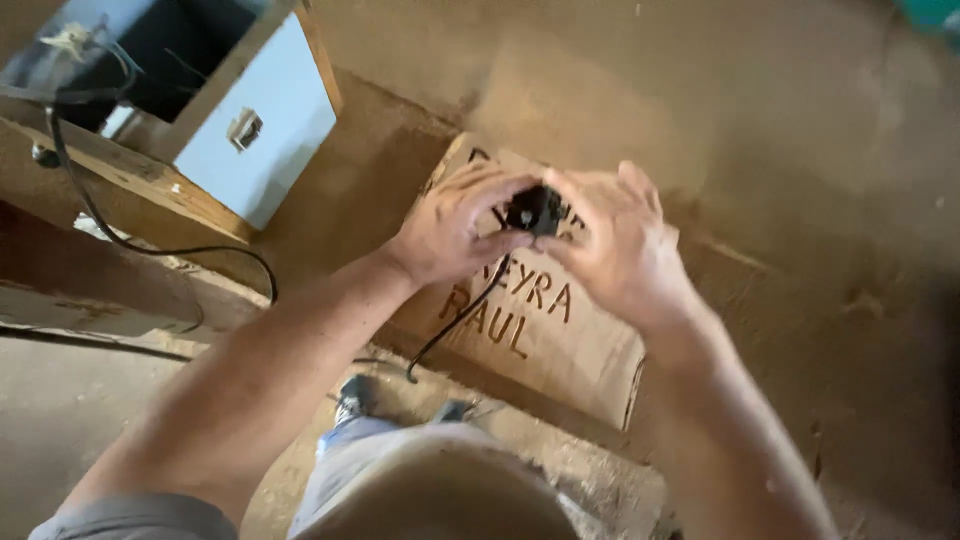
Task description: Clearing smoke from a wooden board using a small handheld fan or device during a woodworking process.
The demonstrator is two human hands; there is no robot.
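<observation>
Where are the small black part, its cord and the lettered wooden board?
small black part (pixel 533 211), head view, on its body between both hands.
black cord (pixel 462 317), head view, on the hanging stretch below the left hand.
lettered wooden board (pixel 580 355), head view, on its bare lower face.

- I see both of my hands raised together over a wooden board (pixel 560 340) with dark letters burned into it.
- My left hand (pixel 450 225) and right hand (pixel 615 245) pinch a small black tool (pixel 533 211) between their fingertips.
- A black cord (pixel 462 318) drops from the tool, passing under my left wrist.
- The board lies on a dusty brown work surface (pixel 800 150).
- At upper left stands a pale blue cabinet (pixel 262 130) with a metal latch, a second black cable (pixel 120 235) looping just beside it.
</observation>
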